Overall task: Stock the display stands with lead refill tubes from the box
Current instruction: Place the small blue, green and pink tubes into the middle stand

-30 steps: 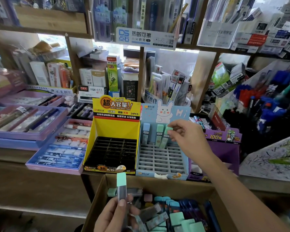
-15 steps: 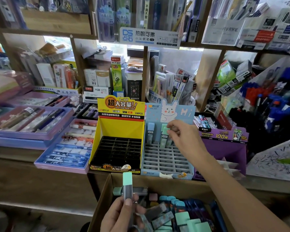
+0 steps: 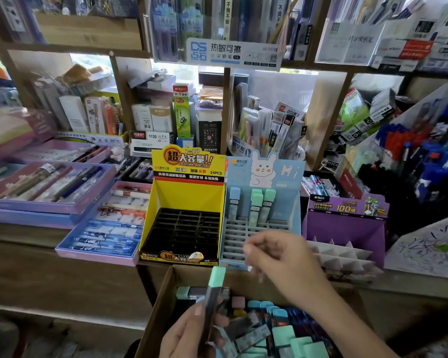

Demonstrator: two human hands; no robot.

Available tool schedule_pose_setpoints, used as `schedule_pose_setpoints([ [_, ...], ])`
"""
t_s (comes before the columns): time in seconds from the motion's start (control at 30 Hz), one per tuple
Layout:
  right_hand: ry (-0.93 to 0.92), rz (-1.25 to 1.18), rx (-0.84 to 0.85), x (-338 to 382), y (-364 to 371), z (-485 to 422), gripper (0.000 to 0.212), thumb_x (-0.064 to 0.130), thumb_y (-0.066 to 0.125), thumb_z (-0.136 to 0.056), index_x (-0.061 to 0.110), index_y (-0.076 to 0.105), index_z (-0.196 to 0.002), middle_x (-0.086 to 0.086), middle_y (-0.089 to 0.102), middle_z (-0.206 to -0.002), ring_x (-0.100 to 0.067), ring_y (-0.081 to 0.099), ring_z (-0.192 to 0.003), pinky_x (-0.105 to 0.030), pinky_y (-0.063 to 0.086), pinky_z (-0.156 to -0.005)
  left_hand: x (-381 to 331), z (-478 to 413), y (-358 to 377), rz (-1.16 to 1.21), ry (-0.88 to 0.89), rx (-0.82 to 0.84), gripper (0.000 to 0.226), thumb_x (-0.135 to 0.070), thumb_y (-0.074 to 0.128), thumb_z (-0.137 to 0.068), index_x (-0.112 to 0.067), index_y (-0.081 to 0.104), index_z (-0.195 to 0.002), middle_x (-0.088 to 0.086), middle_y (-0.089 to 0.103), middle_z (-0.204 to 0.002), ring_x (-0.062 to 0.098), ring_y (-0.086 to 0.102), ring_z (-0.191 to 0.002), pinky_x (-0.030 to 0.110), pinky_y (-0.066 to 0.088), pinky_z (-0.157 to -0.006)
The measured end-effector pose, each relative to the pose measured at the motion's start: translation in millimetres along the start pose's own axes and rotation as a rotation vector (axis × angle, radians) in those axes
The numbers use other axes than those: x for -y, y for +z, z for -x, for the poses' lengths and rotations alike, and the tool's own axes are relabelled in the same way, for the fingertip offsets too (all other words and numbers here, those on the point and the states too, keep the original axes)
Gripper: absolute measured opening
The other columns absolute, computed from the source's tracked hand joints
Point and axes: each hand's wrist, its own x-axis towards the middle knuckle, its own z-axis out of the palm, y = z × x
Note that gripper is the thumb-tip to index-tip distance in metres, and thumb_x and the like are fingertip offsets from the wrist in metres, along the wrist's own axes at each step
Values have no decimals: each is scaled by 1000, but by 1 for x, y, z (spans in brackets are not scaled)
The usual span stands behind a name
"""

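My left hand (image 3: 192, 329) is low in front of the cardboard box (image 3: 163, 301), its grip closed around a lead refill tube (image 3: 214, 293) with a mint cap; the tube stands nearly upright, cap upward, its top just below the front edge of the blue display stand (image 3: 263, 202). My right hand (image 3: 282, 262) hangs in front of that blue stand, above the box's far rim, fingers loosely curled and blurred, with nothing that I can make out in its grip.

In the blue stand, four tubes stand in the back of the grey slot grid: one blue-capped tube (image 3: 234, 202) toward the left, and three mint-capped tubes (image 3: 263, 205) close together to its right. The slots in front of them are bare.

Just left of the blue stand, touching its side, is the yellow display stand (image 3: 186, 202), its black slot tray holding no tubes. To the right of the blue stand sits a purple display stand (image 3: 347, 218).

The box sits below and in front of the stands, against the worktop (image 3: 36, 270) edge. Inside it lie many more tubes (image 3: 295, 339), mostly mint and blue caps, piled loosely at different angles.
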Motion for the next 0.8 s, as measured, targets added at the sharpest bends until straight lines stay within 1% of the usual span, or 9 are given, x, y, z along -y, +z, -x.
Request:
schedule_pose_setpoints([
  [0.07, 89, -104, 103, 0, 10, 15, 8, 29, 72, -96, 31, 78, -91, -5, 76, -80, -18, 72, -65, -25, 58, -61, -1, 2, 2, -21, 4, 23, 26, -6, 57, -96, -12, 82, -95, 20, 75, -81, 25, 65, -59, 24, 49, -50],
  [0.2, 206, -240, 180, -6, 19, 25, 14, 31, 78, -92, 17, 79, -92, -14, 76, -81, -23, 72, -67, -30, 60, -62, 3, 5, 5, -32, -22, 52, 20, 7, 71, -87, -7, 79, -98, 27, 74, -88, 32, 62, -75, 37, 44, -74],
  [0.3, 206, -258, 210, -8, 18, 26, 8, 24, 80, -90, 16, 79, -92, -13, 78, -81, -21, 73, -66, -26, 59, -61, 4, 5, 6, -54, 32, 47, 30, -12, 77, -70, -8, 77, -100, 20, 77, -92, 37, 69, -84, 44, 49, -82],
  [0.37, 193, -260, 218, -9, 16, 26, 4, 21, 79, -91, 17, 79, -92, -13, 77, -79, -20, 72, -64, -22, 57, -58, 4, 5, 4, -64, 42, 41, 34, -14, 77, -67, -8, 77, -100, 19, 77, -92, 42, 71, -88, 48, 51, -88],
  [0.43, 177, -268, 211, -10, 14, 25, 4, 20, 78, -92, 19, 80, -95, -16, 77, -81, -23, 72, -66, -24, 57, -59, 6, 4, 1, -117, 61, 54, 23, -7, 82, -75, -11, 79, -97, 19, 77, -89, 39, 72, -85, 45, 53, -84],
  [0.57, 118, -293, 171, -11, 5, 21, 11, 17, 78, -91, 17, 81, -102, -19, 76, -81, -26, 70, -67, -30, 59, -61, 15, 1, -2, -135, 69, -14, 22, 9, 74, -80, -10, 79, -88, 16, 78, -83, 23, 74, -73, 23, 59, -67],
  [0.63, 77, -259, 100, -9, -6, 18, 13, 16, 79, -91, 21, 81, -102, -15, 76, -79, -24, 71, -66, -30, 60, -62, 20, -1, -2, -137, 71, -94, 27, 12, 75, -79, -14, 80, -83, 15, 78, -81, 26, 72, -70, 25, 57, -65],
  [0.7, 13, -182, 15, -5, -20, 13, 11, 15, 79, -91, 23, 81, -98, -10, 77, -78, -21, 73, -66, -28, 60, -62, 23, -3, -2, -159, 89, -151, 29, 10, 75, -80, -18, 80, -80, 13, 78, -80, 27, 72, -72, 30, 56, -71],
  [0.8, -53, -65, -109, 0, -41, 3, 10, 15, 80, -89, 23, 79, -95, -2, 77, -80, -18, 74, -69, -27, 61, -62, 23, -5, -5, -253, 152, -199, 23, 4, 75, -82, -19, 80, -78, 8, 77, -75, 24, 73, -67, 20, 57, -63],
])
